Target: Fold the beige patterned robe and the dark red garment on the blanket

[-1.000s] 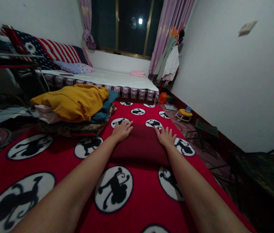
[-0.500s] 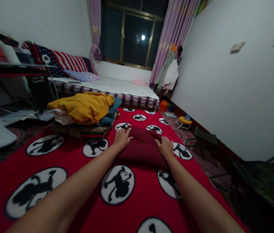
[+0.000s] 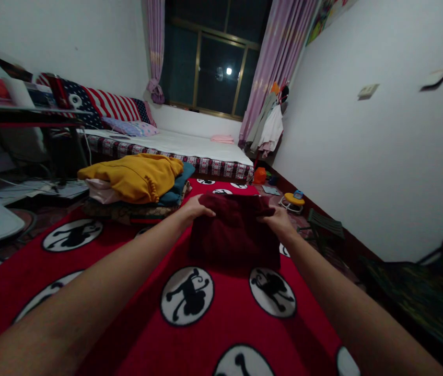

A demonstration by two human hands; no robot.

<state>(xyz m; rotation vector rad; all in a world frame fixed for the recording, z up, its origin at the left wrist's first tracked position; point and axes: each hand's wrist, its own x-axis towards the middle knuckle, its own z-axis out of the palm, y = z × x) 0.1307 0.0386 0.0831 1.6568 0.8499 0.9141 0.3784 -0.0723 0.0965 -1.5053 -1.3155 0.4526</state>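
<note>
A folded dark red garment [image 3: 234, 230] is raised off the red blanket with black-and-white round prints [image 3: 127, 292]. My left hand [image 3: 195, 208] grips its upper left corner, fingers curled over the edge. My right hand [image 3: 279, 219] grips its upper right corner the same way. Both forearms reach forward over the blanket. Left of my left hand lies a pile of folded clothes topped by a yellow garment [image 3: 135, 176].
A bed with white sheet [image 3: 182, 143] and a striped pillow stands at the back under a dark window. A cluttered desk [image 3: 18, 109] is on the left. Hanging clothes [image 3: 269, 122], a small green stool [image 3: 325, 223] and toys sit by the right wall.
My hands went from lying flat on the dark red garment to gripping its far corners, and lifted it off the blanket. The view tilted up slightly.
</note>
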